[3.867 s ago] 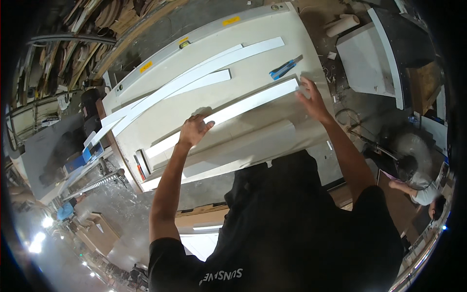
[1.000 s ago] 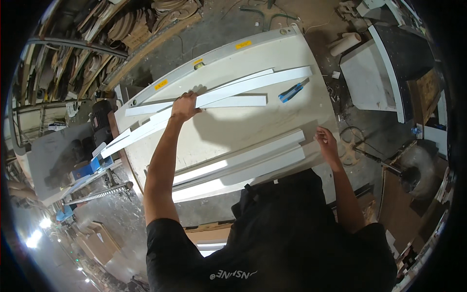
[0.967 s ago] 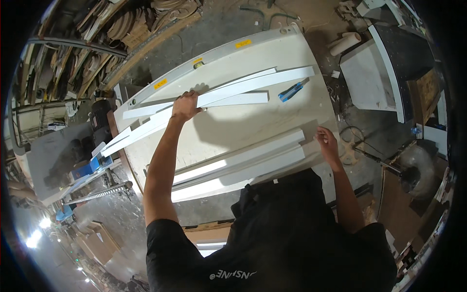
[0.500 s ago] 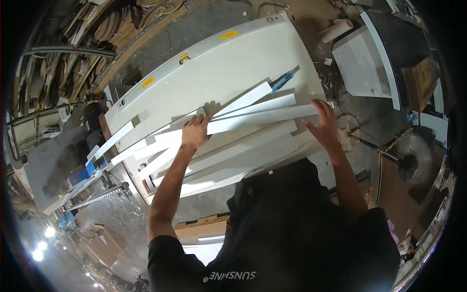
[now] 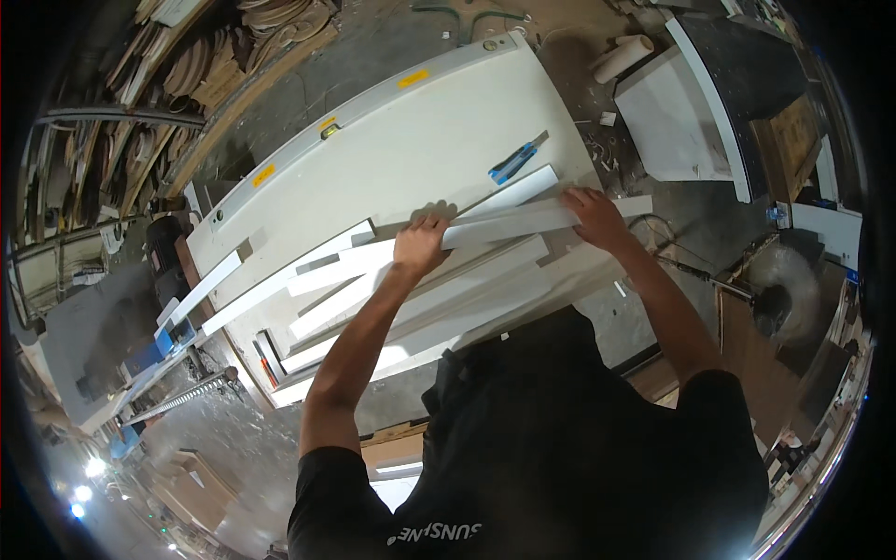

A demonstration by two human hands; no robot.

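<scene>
A long, flat white strip [image 5: 509,223] lies slantwise over other white strips on the pale worktable [image 5: 401,149]. My left hand [image 5: 422,244] is closed over it near its middle, with fingers curled over the far edge. Closer to the strip's right end, my right hand [image 5: 595,218] grips it, and the tip [image 5: 638,205] sticks out past that hand. Just beyond lies another white strip [image 5: 527,189], partly covered. A blue utility knife [image 5: 513,164] with its blade out rests on the table past these strips.
Along the table's far edge lies a long spirit level [image 5: 373,101]. Several more white strips [image 5: 327,308] spread over the near left half. A red pencil-like stick [image 5: 266,367] lies at the near left corner. On the floor at right stands a fan [image 5: 779,297].
The held strip and the strips beside it have shifted right. My left hand has moved right with them. My right hand, open at the strip's end before, has closed on it further in.
</scene>
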